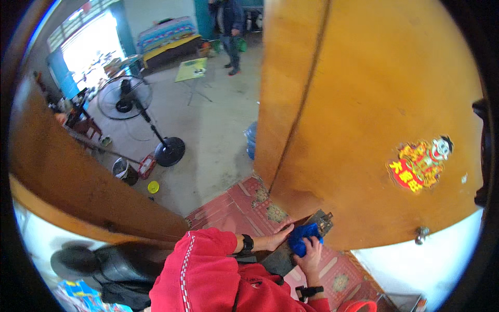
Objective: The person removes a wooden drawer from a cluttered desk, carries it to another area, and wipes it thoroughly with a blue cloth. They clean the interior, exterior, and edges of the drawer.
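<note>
My right hand (pixel 310 253) presses or grips a bunched blue cloth (pixel 304 238), its fingers spread over the front of it. The cloth lies on a long, dark, worn object (pixel 282 259), perhaps a bench or a box. That object's far end has a rough fitting (pixel 324 222) close to the bottom of the orange-brown door panel. Against the left side of the dark object sits my left hand (pixel 280 238); most of its fingers are hidden behind the edge and the cloth. Both wrists wear black bands, and the sleeves are red.
A wooden door (pixel 358 97) bearing a colourful sticker (pixel 423 165) stands at right. Red patterned flooring (pixel 226 208) lies below. Beyond are a stand fan (pixel 169 151), a bucket (pixel 124 171), a mop (pixel 146 167), a folding table (pixel 191 70) and a standing person (pixel 230 31). A red rim (pixel 358 306) shows at lower right.
</note>
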Demonstrator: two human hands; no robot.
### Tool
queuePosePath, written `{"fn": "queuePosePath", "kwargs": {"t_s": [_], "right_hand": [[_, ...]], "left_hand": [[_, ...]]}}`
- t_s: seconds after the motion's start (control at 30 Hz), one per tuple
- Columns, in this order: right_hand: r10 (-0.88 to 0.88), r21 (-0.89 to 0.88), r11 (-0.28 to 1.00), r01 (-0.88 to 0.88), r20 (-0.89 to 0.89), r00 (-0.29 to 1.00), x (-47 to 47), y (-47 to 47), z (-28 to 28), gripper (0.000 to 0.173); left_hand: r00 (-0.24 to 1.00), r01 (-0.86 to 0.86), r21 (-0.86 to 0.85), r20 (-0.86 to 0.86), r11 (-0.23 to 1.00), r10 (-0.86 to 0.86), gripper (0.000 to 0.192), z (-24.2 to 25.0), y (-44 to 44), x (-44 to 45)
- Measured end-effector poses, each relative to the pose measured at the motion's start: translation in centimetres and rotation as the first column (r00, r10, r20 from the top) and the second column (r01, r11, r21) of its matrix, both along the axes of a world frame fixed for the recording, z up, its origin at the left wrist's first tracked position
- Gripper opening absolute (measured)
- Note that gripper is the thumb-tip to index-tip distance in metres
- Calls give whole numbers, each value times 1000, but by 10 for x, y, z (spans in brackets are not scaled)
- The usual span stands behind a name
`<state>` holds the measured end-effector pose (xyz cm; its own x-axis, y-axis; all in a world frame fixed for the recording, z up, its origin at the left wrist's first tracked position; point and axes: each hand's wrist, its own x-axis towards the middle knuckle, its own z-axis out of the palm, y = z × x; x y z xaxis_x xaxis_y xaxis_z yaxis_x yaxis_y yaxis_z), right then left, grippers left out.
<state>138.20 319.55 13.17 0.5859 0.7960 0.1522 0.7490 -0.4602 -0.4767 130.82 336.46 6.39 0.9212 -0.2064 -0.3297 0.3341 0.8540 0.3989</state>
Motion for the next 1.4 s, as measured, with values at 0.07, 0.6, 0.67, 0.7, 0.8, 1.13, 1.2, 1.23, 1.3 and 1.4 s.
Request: {"fn": "queuePosePath", "kwargs": {"t_s": [0.07, 0.6, 0.67, 0.7, 0.8, 1.13, 1.2, 1.23, 1.3, 1.4], "right_hand": [[187, 8, 982, -187, -43, 981, -16, 8, 1, 70], [195, 43, 979, -197, 54, 979, 8, 118, 9, 73], [199, 64, 978, -200, 15, 980, 4, 123, 4, 70], [213, 60, 975, -214, 26, 977, 0, 121, 3, 70], [298, 135, 941, -309, 92, 950, -10, 104, 2, 71], [597, 217, 791, -572, -73, 799, -49, 34, -11, 57], [584, 225, 808, -544, -184, 791, -46, 8, -21, 55], [518, 202, 851, -486, -157, 841, -45, -1, -24, 54], [332, 316, 913, -257, -213, 919, -38, -16, -24, 48], [-112, 360, 915, 182, -207, 972, -10, -15, -9, 45]], "left_hand": [[996, -18, -66, -88, 998, 12, 81, -1, 19, -9], [958, -189, 119, -194, 975, 210, 88, 37, 71, -49], [952, -194, 81, -226, 978, 207, 89, 33, 74, -53], [944, -189, 74, -261, 979, 202, 90, 32, 76, -55], [920, -201, 95, -323, 975, 221, 93, 38, 78, -60], [964, 264, 287, -106, 921, -244, 46, 45, 85, -52], [844, 242, 616, 248, 750, -476, 23, 31, 89, -52], [960, 148, 488, 140, 860, -244, 31, 24, 87, -47], [994, 96, 302, -74, 948, -77, 46, 18, 87, -42], [980, 156, 317, -170, 936, -105, 50, 21, 85, -35]]}}
